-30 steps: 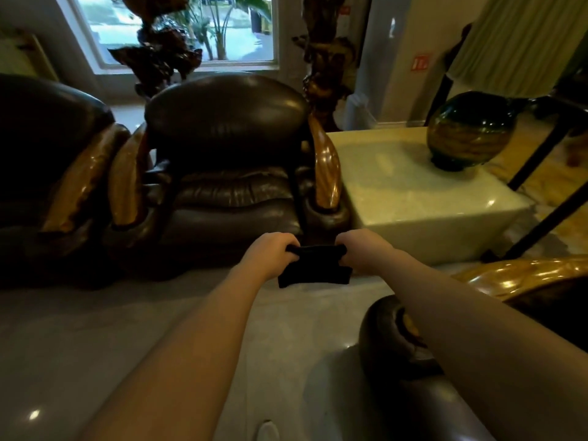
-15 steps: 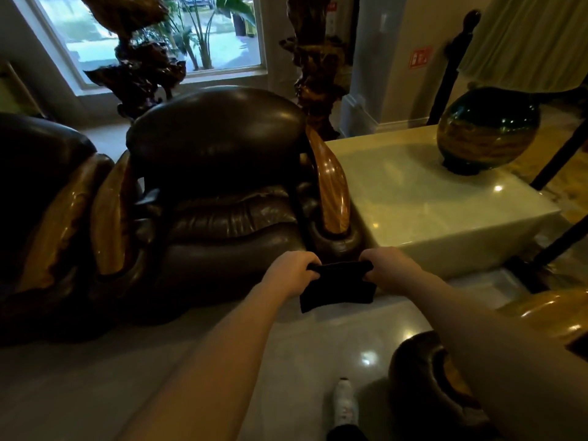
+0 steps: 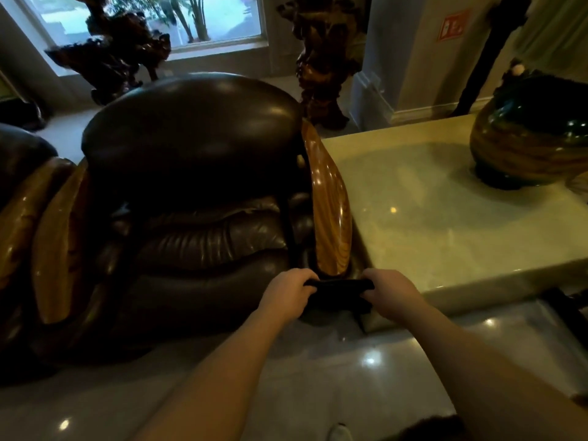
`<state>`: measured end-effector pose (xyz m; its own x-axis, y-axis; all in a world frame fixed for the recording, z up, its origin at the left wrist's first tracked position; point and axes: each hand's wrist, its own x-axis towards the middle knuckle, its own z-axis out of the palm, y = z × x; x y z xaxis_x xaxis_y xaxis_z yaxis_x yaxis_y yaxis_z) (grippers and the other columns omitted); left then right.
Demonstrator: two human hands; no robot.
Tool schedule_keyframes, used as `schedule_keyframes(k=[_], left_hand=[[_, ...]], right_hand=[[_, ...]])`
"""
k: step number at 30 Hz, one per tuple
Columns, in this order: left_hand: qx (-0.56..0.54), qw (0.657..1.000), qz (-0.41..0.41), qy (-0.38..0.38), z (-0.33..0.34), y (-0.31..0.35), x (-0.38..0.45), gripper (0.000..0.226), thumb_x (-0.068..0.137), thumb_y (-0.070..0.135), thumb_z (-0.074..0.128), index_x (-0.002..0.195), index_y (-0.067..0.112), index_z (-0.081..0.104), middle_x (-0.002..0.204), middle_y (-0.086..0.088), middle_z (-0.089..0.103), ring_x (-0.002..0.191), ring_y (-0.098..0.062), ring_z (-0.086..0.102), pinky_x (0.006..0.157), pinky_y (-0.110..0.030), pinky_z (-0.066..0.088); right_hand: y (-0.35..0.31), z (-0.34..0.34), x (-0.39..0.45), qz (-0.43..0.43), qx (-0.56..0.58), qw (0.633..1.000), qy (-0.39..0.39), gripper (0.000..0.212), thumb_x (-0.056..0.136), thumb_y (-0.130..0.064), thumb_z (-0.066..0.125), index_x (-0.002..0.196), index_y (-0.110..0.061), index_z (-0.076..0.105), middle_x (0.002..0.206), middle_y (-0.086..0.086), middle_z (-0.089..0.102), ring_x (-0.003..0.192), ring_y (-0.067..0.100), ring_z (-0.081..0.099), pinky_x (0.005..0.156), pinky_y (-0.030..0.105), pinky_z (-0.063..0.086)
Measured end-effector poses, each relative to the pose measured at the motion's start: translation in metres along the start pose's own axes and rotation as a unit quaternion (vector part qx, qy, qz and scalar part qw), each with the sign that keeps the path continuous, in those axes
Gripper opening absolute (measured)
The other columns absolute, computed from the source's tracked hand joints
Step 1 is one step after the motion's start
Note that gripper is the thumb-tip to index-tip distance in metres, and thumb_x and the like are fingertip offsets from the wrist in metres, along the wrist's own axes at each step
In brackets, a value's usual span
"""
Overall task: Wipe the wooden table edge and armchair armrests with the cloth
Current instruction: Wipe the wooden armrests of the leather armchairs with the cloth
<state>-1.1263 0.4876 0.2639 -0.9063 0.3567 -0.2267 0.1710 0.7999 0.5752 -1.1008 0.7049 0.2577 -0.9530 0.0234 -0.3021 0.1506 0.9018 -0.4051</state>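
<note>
Head camera, Inspector A: Both hands are gripping the dark cloth. The left hand is clenching one end, the right hand the other, fingers curled tight.

Inspector B: Location?

Inspector A: It is hanging stretched between the fists at the front tip of the armchair's wooden armrest, beside the pale table. Contact with the armrest is possibly occurring; the dim light is preventing confirmation.
</note>
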Motion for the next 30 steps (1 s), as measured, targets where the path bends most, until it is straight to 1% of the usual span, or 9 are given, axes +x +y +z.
schedule_keyframes(k=[2,5,11,13,17,22,26,28,30], left_hand=[[-0.016,1.000,0.002,0.009,-0.001,0.002,0.026,0.022,0.093,0.025,0.056,0.113,0.028,0.062,0.106,0.006,0.060,0.097,-0.013,0.057,0.084,-0.031,0.048],[-0.047,0.999,-0.002,0.016,0.001,-0.004,0.067,0.017,0.093,0.027,0.055,0.108,0.032,0.062,0.096,0.013,0.056,0.088,-0.008,0.056,0.076,-0.028,0.049],[-0.117,0.993,-0.013,0.016,-0.001,-0.025,0.162,0.014,0.094,0.030,0.052,0.106,0.035,0.058,0.097,0.017,0.052,0.086,-0.001,0.052,0.070,-0.020,0.044],[-0.137,0.990,-0.017,0.012,-0.003,-0.034,0.194,0.015,0.095,0.031,0.051,0.108,0.035,0.057,0.096,0.019,0.050,0.085,0.002,0.050,0.067,-0.016,0.039],[-0.171,0.985,-0.035,0.001,-0.003,-0.052,0.252,0.018,0.096,0.030,0.050,0.113,0.033,0.055,0.101,0.019,0.050,0.087,0.001,0.052,0.071,-0.017,0.044],[-0.205,0.976,-0.075,-0.012,0.004,-0.074,0.314,0.023,0.095,0.029,0.052,0.118,0.030,0.056,0.109,0.015,0.054,0.095,-0.003,0.054,0.083,-0.029,0.052],[-0.227,0.970,-0.085,-0.006,0.016,-0.091,0.360,0.022,0.095,0.030,0.051,0.117,0.030,0.057,0.111,0.014,0.053,0.094,-0.003,0.054,0.080,-0.027,0.052],[-0.232,0.970,-0.078,0.010,0.026,-0.099,0.386,0.023,0.095,0.031,0.051,0.117,0.029,0.057,0.110,0.013,0.053,0.093,-0.004,0.054,0.078,-0.026,0.052],[-0.236,0.968,-0.075,0.045,0.035,-0.106,0.414,0.021,0.096,0.030,0.050,0.115,0.029,0.057,0.107,0.015,0.052,0.093,-0.003,0.054,0.077,-0.024,0.050]], right_hand=[[0.004,-0.010,0.026,0.004,0.004,1.000,0.010,0.026,0.080,-0.017,0.063,0.107,-0.017,0.065,0.103,0.010,0.069,0.098,0.030,0.062,0.069,0.031,0.042],[0.008,-0.021,0.067,0.016,-0.001,1.000,0.008,0.026,0.081,-0.017,0.061,0.107,-0.018,0.065,0.101,0.010,0.069,0.097,0.031,0.062,0.072,0.035,0.046],[0.006,-0.039,0.157,0.047,-0.011,0.999,-0.004,0.024,0.082,-0.016,0.058,0.105,-0.020,0.066,0.096,0.007,0.069,0.092,0.028,0.062,0.066,0.029,0.038],[0.004,-0.043,0.191,0.058,-0.010,0.998,-0.009,0.022,0.082,-0.015,0.058,0.103,-0.021,0.066,0.091,0.004,0.067,0.087,0.025,0.062,0.066,0.030,0.041],[0.004,-0.045,0.255,0.077,-0.005,0.997,-0.021,0.020,0.082,-0.018,0.059,0.101,-0.022,0.066,0.088,0.001,0.066,0.082,0.020,0.061,0.068,0.032,0.048],[0.014,-0.039,0.318,0.094,0.030,0.994,-0.042,0.013,0.083,-0.022,0.060,0.095,-0.024,0.065,0.082,-0.002,0.064,0.076,0.015,0.059,0.065,0.030,0.047],[0.032,-0.033,0.369,0.095,0.077,0.992,-0.033,0.015,0.079,-0.016,0.066,0.092,-0.024,0.069,0.080,-0.002,0.066,0.071,0.011,0.059,0.058,0.025,0.041],[0.039,-0.030,0.396,0.094,0.105,0.990,-0.014,0.017,0.078,-0.015,0.067,0.087,-0.029,0.068,0.079,-0.002,0.068,0.070,0.010,0.060,0.058,0.026,0.042],[0.046,-0.026,0.422,0.085,0.125,0.988,0.008,0.016,0.078,-0.014,0.067,0.087,-0.028,0.068,0.078,0.000,0.068,0.070,0.014,0.062,0.059,0.029,0.045]])
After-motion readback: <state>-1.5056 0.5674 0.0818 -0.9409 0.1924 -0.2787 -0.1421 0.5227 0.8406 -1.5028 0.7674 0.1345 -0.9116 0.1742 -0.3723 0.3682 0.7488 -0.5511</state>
